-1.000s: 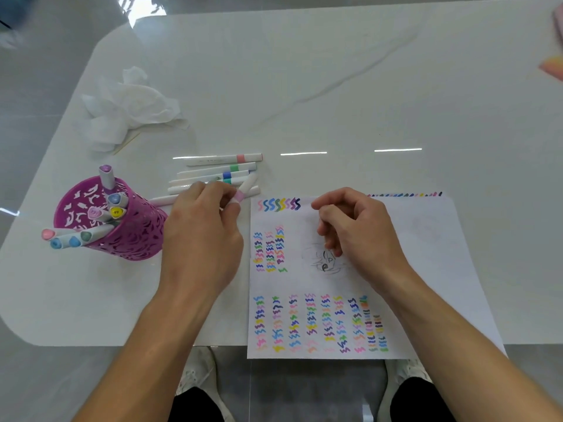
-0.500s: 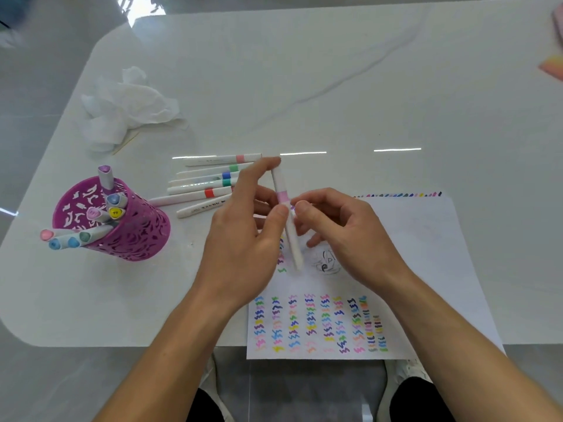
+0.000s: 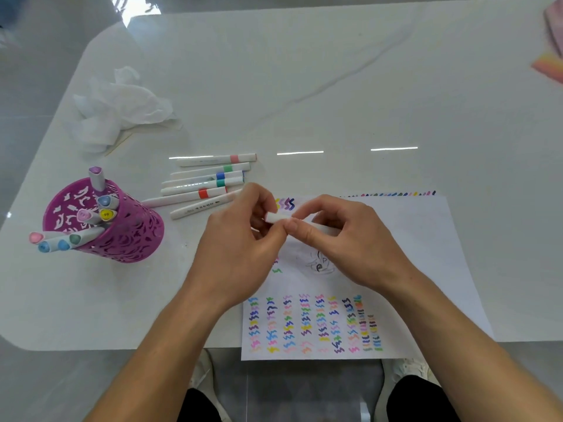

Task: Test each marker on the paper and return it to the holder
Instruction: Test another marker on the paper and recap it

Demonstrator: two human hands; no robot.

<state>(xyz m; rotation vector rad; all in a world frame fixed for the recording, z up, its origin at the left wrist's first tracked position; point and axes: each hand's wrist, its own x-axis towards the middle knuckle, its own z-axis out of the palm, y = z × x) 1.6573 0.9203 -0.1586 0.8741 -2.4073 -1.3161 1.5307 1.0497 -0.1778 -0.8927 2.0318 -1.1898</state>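
Both hands hold one white marker [image 3: 275, 218] level above the paper [image 3: 426, 269]. My left hand [image 3: 240, 242] pinches its left end and my right hand [image 3: 341, 239] grips the barrel; most of the marker is hidden by fingers. The white sheet carries rows of coloured squiggles and a small sketch. Several white markers [image 3: 210, 181] with coloured bands lie in a row on the table, left of and behind my hands. A purple cut-out holder [image 3: 128, 233] stands at the left with several capped markers in it.
A crumpled white tissue [image 3: 118, 108] lies at the back left of the white marble table [image 3: 335, 86]. A pink object [image 3: 551, 62] sits at the far right edge. The table's front edge runs just below the paper, with my shoes under it.
My left hand picked a marker from the row and brought it right over the paper. The marker has turned from upright to level, and my right hand now grips its barrel.
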